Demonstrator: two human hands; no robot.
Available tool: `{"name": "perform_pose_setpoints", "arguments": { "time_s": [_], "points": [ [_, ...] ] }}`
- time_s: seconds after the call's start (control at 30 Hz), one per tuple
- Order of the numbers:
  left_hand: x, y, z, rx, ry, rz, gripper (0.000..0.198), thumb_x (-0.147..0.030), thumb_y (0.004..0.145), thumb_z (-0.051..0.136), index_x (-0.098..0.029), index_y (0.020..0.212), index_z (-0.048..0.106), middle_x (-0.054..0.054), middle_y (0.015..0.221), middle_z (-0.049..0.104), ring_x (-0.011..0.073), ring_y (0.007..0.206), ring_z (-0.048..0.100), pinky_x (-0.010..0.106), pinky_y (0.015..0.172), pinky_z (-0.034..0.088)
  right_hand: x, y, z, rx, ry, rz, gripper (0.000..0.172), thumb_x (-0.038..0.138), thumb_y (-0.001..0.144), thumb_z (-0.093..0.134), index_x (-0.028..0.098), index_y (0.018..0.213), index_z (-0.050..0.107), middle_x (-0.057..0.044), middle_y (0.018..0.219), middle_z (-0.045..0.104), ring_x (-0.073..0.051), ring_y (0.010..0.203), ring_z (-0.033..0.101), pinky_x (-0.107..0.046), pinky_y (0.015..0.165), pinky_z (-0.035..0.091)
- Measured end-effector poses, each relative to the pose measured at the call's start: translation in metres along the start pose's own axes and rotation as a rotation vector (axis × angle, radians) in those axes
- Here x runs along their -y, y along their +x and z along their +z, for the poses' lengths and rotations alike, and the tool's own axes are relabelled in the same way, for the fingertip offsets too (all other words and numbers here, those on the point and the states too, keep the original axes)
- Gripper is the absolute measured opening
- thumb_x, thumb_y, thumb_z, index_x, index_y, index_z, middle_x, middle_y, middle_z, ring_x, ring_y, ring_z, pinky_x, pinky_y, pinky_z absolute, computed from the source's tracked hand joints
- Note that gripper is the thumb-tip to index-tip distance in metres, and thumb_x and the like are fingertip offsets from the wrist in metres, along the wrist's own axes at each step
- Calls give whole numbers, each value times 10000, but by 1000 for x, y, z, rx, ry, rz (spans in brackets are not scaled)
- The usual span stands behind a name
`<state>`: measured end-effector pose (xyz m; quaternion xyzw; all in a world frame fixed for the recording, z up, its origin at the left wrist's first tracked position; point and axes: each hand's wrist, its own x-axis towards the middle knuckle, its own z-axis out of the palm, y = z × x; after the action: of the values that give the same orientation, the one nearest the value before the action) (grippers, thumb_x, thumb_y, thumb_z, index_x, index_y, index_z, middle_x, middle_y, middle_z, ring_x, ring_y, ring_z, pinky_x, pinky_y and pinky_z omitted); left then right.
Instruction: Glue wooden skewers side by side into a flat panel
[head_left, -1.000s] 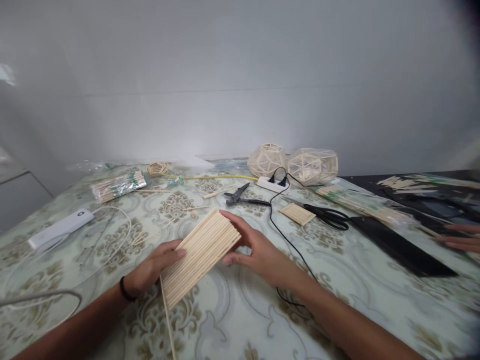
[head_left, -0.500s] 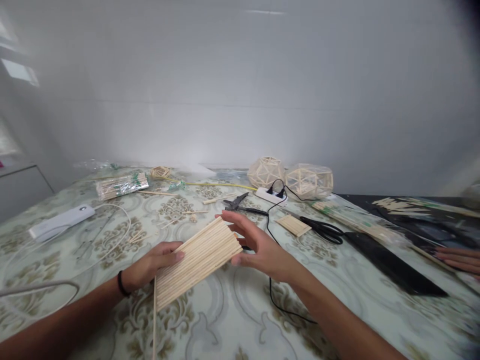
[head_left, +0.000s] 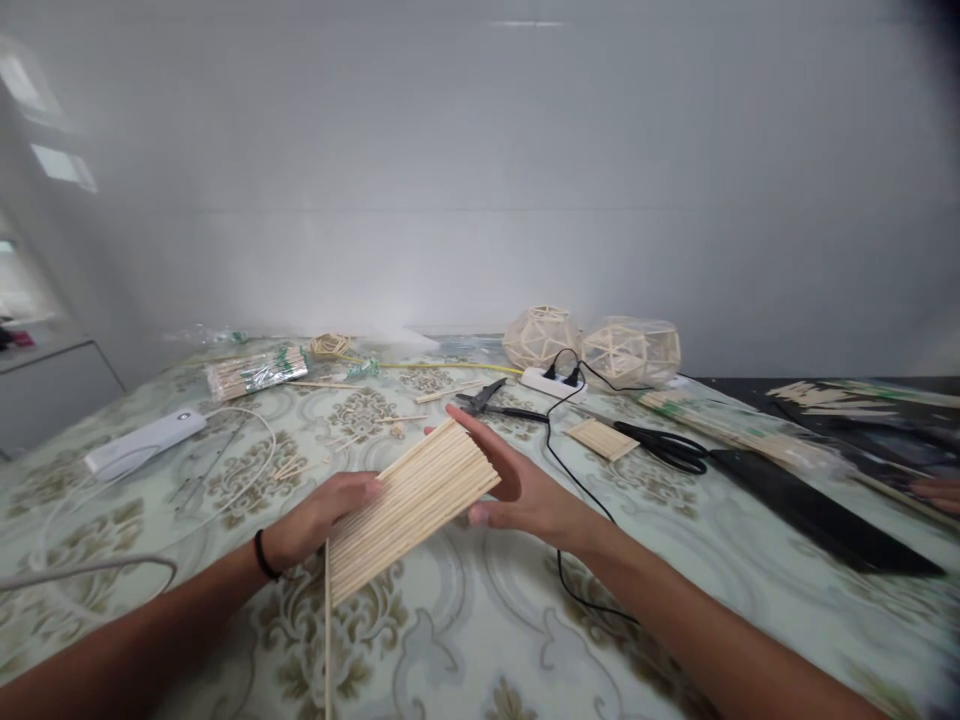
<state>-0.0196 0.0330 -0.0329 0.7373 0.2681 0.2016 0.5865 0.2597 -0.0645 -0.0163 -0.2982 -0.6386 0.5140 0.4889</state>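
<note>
Wooden stick panel (head_left: 412, 505): flat raft of pale sticks laid side by side, held between both hands just above the near middle of the table (head_left: 465, 640), far end tilted up and to the right.
Left hand (head_left: 319, 515): fingers curled over the panel's near-left long edge, gripping it; black band on the wrist.
Right hand (head_left: 517, 490): spread, fingers straight and together, palm set against the panel's far-right end, thumb below the stick ends.
Loose stick (head_left: 328, 640): single long one, running from under the panel toward the near edge.
Black cord (head_left: 570, 500): passes under the right wrist, leads far to the power strip (head_left: 551, 380).
Far of the hands: pliers (head_left: 484, 398), small stick mat (head_left: 600, 438), scissors (head_left: 664, 445) just right of the mat.
Far edge: two stick-frame balls (head_left: 541, 337), side by side.
Left: white device (head_left: 146, 443) with a white cable.
Far right: another person's hand (head_left: 937, 492), partly out of view.
</note>
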Motion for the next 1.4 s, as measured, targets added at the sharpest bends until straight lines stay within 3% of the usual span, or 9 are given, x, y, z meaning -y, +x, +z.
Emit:
{"name": "perform_pose_setpoints", "arguments": {
  "time_s": [0.27, 0.47, 0.73, 1.4],
  "points": [
    [-5, 1, 2, -90, 215, 34, 495, -600, 1006, 459, -182, 916, 708, 56, 943, 701, 214, 852, 564, 307, 784, 455, -2, 2, 0, 1, 7, -27, 1034, 394, 806, 917, 348, 1653, 325, -131, 1738, 324, -282, 1581, 335, -385, 1127, 451],
    [-6, 3, 5, -102, 243, 6, 505, -632, 976, 457, -174, 832, 614, 25, 800, 576, 184, 749, 474, 296, 685, 395, -1, 2, -1, -8, 40, -32, 958, 344, 812, 911, 362, 1617, 392, -113, 1717, 369, -270, 1551, 385, -368, 1104, 474],
    [-4, 2, 4, -74, 244, 22, 491, -628, 981, 440, -188, 784, 533, -6, 757, 462, 157, 717, 387, 277, 646, 348, -1, 3, -2, -40, 19, -65, 899, 306, 746, 951, 347, 1522, 500, -112, 1618, 504, -279, 1467, 496, -389, 1137, 450],
    [-13, -2, 3, -32, 300, 46, 549, -674, 985, 436, -192, 724, 467, -20, 727, 402, 142, 686, 373, 265, 600, 304, 4, 0, 0, 14, -29, -17, 919, 370, 728, 949, 321, 1452, 385, -168, 1608, 486, -301, 1475, 484, -457, 1163, 410]
  ]
}}
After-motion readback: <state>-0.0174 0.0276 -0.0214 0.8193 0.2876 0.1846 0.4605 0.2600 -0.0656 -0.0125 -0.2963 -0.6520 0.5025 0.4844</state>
